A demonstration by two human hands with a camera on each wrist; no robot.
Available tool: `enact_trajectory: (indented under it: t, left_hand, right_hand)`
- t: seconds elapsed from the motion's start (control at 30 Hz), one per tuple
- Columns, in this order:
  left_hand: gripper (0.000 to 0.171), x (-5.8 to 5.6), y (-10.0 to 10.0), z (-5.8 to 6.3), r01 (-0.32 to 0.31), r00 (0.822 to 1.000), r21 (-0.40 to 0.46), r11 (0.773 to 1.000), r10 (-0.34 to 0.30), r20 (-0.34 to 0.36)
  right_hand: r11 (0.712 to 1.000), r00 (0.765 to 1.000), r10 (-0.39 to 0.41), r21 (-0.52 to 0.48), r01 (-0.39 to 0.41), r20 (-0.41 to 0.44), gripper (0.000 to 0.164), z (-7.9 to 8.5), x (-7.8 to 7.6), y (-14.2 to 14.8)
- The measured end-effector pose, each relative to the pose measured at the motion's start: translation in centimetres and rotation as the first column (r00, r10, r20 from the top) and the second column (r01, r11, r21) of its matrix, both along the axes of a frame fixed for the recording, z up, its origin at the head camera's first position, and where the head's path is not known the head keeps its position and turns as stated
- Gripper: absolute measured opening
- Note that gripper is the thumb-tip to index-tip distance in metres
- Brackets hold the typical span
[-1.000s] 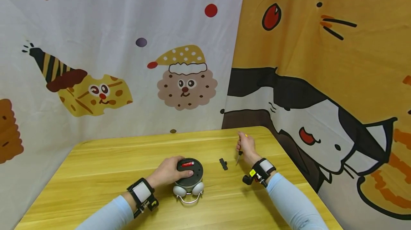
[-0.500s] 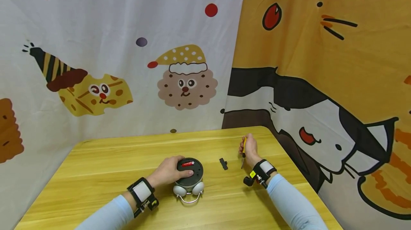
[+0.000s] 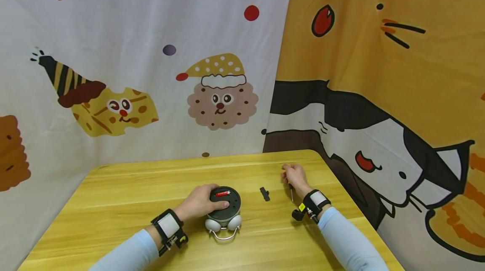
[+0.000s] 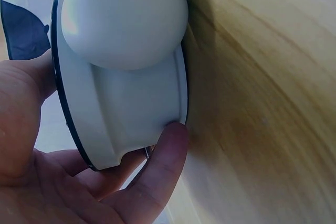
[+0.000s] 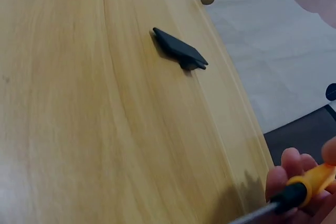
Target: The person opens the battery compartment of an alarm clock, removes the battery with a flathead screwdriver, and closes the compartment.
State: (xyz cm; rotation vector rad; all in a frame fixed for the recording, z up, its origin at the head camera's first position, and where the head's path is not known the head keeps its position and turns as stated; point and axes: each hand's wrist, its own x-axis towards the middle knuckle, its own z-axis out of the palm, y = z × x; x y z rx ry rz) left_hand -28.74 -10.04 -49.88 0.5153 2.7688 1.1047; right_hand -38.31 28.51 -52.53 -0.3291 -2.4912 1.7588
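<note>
A white twin-bell alarm clock (image 3: pixel 235 210) lies on its face, its black back upward and its bells toward me. In the back, a red battery (image 3: pixel 222 193) shows in an uncovered slot. My left hand (image 3: pixel 197 202) grips the clock from the left side, the thumb across its back. The left wrist view shows fingers around the white casing (image 4: pixel 139 108). My right hand (image 3: pixel 297 177) holds a screwdriver (image 5: pixel 290 196) with a yellow handle and black collar, shaft pointing down toward the table. Between the hands lies a small black battery cover (image 3: pixel 265 194), apart from both.
The wooden table (image 3: pixel 144 182) ends at a back edge against a cartoon-printed curtain (image 3: pixel 159 18). A chrome handle (image 3: pixel 224 237) on the clock's bells juts toward me. Both wrists wear strapped camera mounts.
My right hand shifts slightly toward me, and the screwdriver turns so its yellow handle is mostly hidden in the head view. The left hand and clock stay in place.
</note>
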Motion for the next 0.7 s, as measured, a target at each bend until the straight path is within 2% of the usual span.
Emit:
enact_trajectory:
  t: [0.1,0.23,0.33,0.53,0.7]
  left_hand:
    - [0.074,0.0,0.0,0.0,-0.002,1.000,-0.003,1.000,0.002,0.005]
    - [0.076,0.0,0.1,0.1,-0.012,1.000,-0.014,1.000,0.012,0.019]
    - [0.076,0.1,0.2,0.1,-0.013,1.000,-0.015,1.000,0.013,0.025]
    - [0.075,0.1,0.1,0.1,-0.010,1.000,-0.019,1.000,0.010,0.025]
    - [0.077,0.1,0.1,0.2,-0.013,0.999,-0.020,1.000,0.013,0.030]
  right_hand:
    - [0.989,1.000,-0.017,0.144,0.017,-0.003,0.039,-0.2,-0.1,0.3]
    - [0.955,0.999,-0.034,0.295,0.032,0.003,0.047,0.0,0.2,0.5]
    - [0.943,1.000,-0.027,0.333,0.022,0.011,0.052,0.1,0.4,0.8]
    - [0.929,1.000,0.004,0.371,-0.007,0.010,0.042,0.0,0.1,1.2]
    - [0.914,1.000,0.002,0.405,-0.008,0.017,0.049,-0.3,0.1,1.6]
